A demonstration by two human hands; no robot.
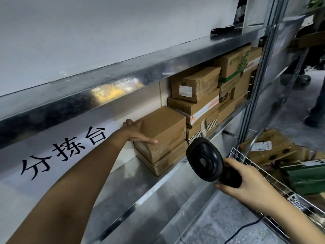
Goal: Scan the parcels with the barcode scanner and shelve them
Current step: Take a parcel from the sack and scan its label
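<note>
Left hand (135, 129) is on a plain brown cardboard parcel (162, 131) sitting on the metal shelf (144, 182) — thumb over the near front face, fingers hooked round the far left side, so the grip is wrapped on the box. That parcel sits on top of a flatter brown box (167, 160), right at the left end of the row.

Right hand (246, 184) has its grip closed round the handle of a black barcode scanner (204, 160), head turned toward the shelf, just beside the lower box's corner. A dark cable (244, 229) trails down off the bottom.

Pretty crowded to the right: a striped-tape box (202, 128) touching the held parcel, a flat box with orange tape (195, 107) over it, a crumpled box with a white label (195, 83) on that, then a green-printed carton (232, 65) further along.

Lower right there's a white wire basket (263, 170) with more parcels and a green package (306, 176). The shelf above (98, 83) overhangs the stack closely, and a white sign with black characters (61, 150) sits behind the left arm.
</note>
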